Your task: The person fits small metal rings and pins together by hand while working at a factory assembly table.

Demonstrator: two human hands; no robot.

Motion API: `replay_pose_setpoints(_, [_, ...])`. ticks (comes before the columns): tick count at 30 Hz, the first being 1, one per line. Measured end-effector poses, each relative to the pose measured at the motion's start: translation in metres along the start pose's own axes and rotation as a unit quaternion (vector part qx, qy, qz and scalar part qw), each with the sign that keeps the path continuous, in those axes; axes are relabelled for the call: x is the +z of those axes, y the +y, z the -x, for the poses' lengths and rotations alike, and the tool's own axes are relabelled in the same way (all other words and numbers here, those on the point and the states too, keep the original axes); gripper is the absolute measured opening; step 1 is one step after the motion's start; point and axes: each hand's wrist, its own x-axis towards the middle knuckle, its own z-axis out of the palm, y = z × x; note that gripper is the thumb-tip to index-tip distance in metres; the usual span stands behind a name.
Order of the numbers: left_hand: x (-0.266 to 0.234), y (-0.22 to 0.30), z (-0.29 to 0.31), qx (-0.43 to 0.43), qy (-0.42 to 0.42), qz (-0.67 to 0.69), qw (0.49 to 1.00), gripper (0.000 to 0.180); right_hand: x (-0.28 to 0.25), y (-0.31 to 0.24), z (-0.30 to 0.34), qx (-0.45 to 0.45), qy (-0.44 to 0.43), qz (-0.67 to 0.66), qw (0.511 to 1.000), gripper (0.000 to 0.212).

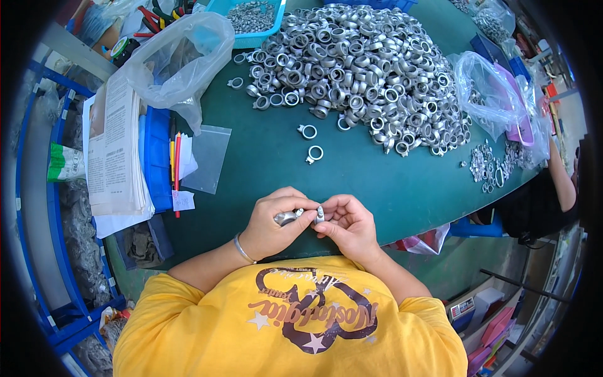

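Near the table's front edge, my left hand [269, 225] is closed round a silver-grey metal ring [284, 218]. A small metal tip shows between its thumb and forefinger. Close beside it, my right hand [353, 227] pinches a small silver metal piece [319, 215], possibly another ring seen edge-on. The fingertips of both hands almost meet there. Two loose metal rings, one [308, 131] above the other [314, 154], lie beyond my hands. Farther off rises a big heap of like rings [370, 75], each with a small lug on its side.
The green table [264, 163] carries a turquoise tray [276, 31] of small metal parts at the back. To the left are a plastic bag [182, 69], newspapers [113, 151], a blue bin [157, 157] and pencils [178, 163]. Small parts [487, 164] lie right, near another person's arm [561, 176].
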Motion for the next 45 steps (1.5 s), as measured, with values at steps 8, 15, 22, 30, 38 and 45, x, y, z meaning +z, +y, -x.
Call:
replay_pose_setpoints(8, [0.0, -0.001, 0.001, 0.006, -0.003, -0.008, 1.0, 0.011, -0.006, 0.006, 0.0, -0.016, -0.021, 0.038, 0.999, 0.029])
replay_pose_setpoints(15, [-0.002, 0.001, 0.001, 0.019, -0.008, -0.016, 1.0, 0.011, -0.002, 0.006, -0.003, -0.127, 0.006, 0.132, 0.983, 0.024])
replay_pose_setpoints(22, [-0.002, 0.014, -0.007, -0.165, -0.017, 0.205, 0.965, 0.005, -0.019, -0.012, -0.008, -0.025, 0.025, 0.074, 0.997, 0.019])
replay_pose_setpoints(30, [-0.005, 0.014, -0.017, -0.215, 0.002, 0.455, 0.864, 0.026, -0.138, -0.135, -0.072, -0.155, 0.272, -0.072, 0.947, 0.014])
replay_pose_setpoints(38, [0.003, 0.019, -0.034, -0.258, 0.05, 0.501, 0.825, 0.022, -0.209, -0.147, -0.12, -0.26, 0.389, -0.235, 0.852, 0.017])
replay_pose_setpoints(45, [0.045, 0.026, -0.08, 0.139, 0.128, 0.101, 0.977, 0.008, -0.041, -0.012, -0.071, 0.068, -0.096, -0.51, 0.852, 0.038])
